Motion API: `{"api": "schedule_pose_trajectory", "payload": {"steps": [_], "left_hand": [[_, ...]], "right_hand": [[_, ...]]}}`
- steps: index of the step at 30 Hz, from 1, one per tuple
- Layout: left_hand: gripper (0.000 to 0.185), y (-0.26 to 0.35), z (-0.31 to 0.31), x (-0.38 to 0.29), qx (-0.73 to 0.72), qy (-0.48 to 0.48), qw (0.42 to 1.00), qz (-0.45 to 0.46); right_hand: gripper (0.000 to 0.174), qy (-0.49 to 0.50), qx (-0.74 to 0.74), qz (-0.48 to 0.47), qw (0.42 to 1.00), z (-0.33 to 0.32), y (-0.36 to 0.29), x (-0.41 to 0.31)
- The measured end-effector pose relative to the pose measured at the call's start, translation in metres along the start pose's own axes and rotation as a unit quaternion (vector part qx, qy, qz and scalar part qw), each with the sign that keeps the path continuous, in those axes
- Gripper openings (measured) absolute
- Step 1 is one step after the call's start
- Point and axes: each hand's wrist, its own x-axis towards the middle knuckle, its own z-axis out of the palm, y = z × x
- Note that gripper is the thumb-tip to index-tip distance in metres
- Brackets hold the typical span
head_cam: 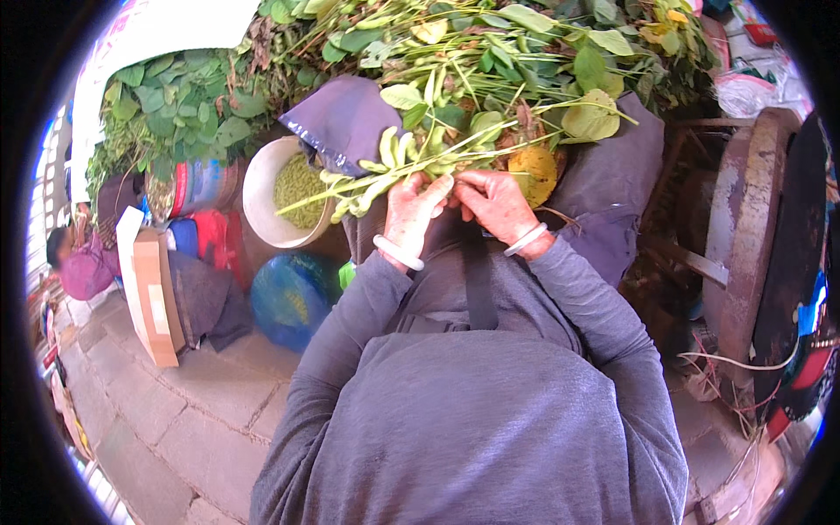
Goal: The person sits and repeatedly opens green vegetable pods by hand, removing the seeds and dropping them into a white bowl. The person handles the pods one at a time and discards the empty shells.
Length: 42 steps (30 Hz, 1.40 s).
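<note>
My left hand (413,207) grips a cut bean stalk (308,200) hung with plump green pods (396,148); it looks like soybean. The stalk lies slantwise across my lap, its bare end pointing left over a white bucket (257,203). Small green beans (295,193) half fill that bucket. Close beside the left thumb, my right hand (495,200) has its fingers curled in at the underside of the stalk. What sits between those fingertips is hidden. A yellowed leaf (533,176) hangs just behind the right hand.
A large heap of leafy bean plants (525,62) spreads in front of me. On the left are a blue round stool or tub lid (292,302) and a cardboard box (157,295). A rusty metal-framed stand (741,249) is at the right. Someone in pink (88,269) is far left.
</note>
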Motion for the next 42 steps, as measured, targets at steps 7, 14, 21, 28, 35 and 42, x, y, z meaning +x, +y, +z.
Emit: {"api": "schedule_pose_trajectory", "payload": {"steps": [7,14,21,28,35,42], "left_hand": [[0.014,-0.004,-0.01,-0.005,-0.05,-0.027,0.998,-0.023],[0.017,-0.005,-0.014,0.0,-0.081,-0.007,0.996,-0.039],[0.026,0.006,-0.001,0.004,-0.191,0.065,0.969,-0.142],[0.024,0.003,-0.01,0.011,-0.2,0.007,0.966,-0.161],[0.02,0.0,-0.006,0.01,-0.219,0.013,0.967,-0.129],[0.018,-0.004,-0.009,0.007,-0.224,-0.021,0.968,-0.112]], "right_hand": [[0.017,-0.014,0.058,0.09,0.994,-0.007,0.0,-0.008],[0.016,0.101,-0.001,-0.028,0.994,0.002,0.005,0.0],[0.019,0.143,-0.04,-0.009,0.989,0.004,0.009,0.022],[0.017,0.13,-0.049,-0.051,0.989,0.005,0.003,0.019],[0.017,0.122,-0.064,-0.05,0.989,0.003,0.009,0.021],[0.018,0.114,-0.042,-0.058,0.991,0.0,0.014,0.025]]}}
